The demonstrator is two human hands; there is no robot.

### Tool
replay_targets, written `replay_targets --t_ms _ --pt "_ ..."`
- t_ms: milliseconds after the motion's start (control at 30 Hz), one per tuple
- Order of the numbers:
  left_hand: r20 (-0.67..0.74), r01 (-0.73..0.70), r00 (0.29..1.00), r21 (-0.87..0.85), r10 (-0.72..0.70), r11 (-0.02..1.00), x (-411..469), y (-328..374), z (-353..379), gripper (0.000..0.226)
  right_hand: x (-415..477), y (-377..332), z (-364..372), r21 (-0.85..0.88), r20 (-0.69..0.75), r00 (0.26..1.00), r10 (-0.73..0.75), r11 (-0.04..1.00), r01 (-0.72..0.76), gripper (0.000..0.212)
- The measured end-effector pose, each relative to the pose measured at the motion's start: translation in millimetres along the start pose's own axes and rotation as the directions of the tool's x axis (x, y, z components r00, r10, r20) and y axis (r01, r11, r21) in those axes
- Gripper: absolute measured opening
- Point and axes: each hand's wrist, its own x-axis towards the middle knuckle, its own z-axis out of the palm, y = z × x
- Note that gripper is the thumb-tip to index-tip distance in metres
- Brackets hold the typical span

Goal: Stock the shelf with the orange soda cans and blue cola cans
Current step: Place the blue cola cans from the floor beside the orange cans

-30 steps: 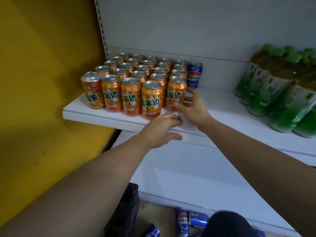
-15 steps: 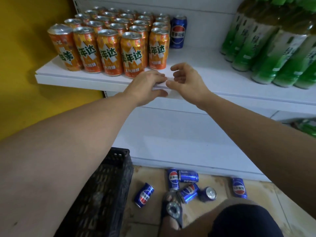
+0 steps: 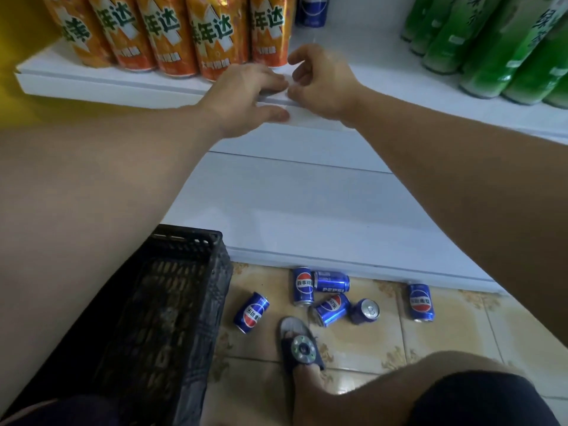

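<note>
Orange soda cans (image 3: 172, 35) stand in rows on the left of the white shelf (image 3: 92, 87). One blue cola can (image 3: 312, 10) stands behind them. My left hand (image 3: 246, 96) rests flat on the shelf's front edge, fingers straight, holding nothing. My right hand (image 3: 319, 78) hovers beside it over the shelf with loosely curled, empty fingers. Several blue cola cans (image 3: 330, 309) lie scattered on the tiled floor below, one (image 3: 251, 312) nearer the crate, one (image 3: 420, 302) off to the right.
A black plastic crate (image 3: 172, 305) stands on the floor at the lower left. Green bottles (image 3: 491, 47) fill the shelf's right side. A lower white shelf (image 3: 307, 216) juts out above the floor cans. My sandalled foot (image 3: 301, 348) is beside them.
The view has tilted down, bringing the floor cans and crate into fuller sight. My right hand has drawn back from the orange cans toward the shelf edge; the left hand stays on the edge.
</note>
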Motion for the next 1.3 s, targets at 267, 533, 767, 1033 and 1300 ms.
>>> replay_targets --t_ms 267,533,767,1033,1300 --pt "-0.001 -0.065 0.998 0.050 0.065 0.997 -0.3 -2.3 -2.2 0.054 3.7 -3.4 2.3 -0.077 0.005 0.999 -0.039 0.996 0.040 0.045" --pt "-0.007 -0.078 0.997 0.024 0.078 0.997 0.1 -5.4 -0.8 0.053 2.9 -3.8 4.1 -0.084 -0.016 1.000 -0.018 0.996 0.017 0.043" --pt "-0.025 -0.094 0.995 0.015 0.094 0.995 1.6 -4.9 2.0 0.052 -1.4 -5.6 7.2 -0.060 -0.069 0.998 -0.012 0.998 0.008 0.037" --pt "-0.073 -0.062 0.995 0.037 0.065 0.997 -0.2 -4.7 11.1 0.055 -37.4 -3.3 14.7 0.068 -0.204 0.977 -0.068 0.994 0.083 0.033" --pt "-0.211 -0.007 0.977 -0.085 -0.011 0.996 -115.5 85.9 153.2 0.051 -202.9 102.9 95.2 0.140 -0.107 0.981 0.163 0.979 -0.148 0.037"
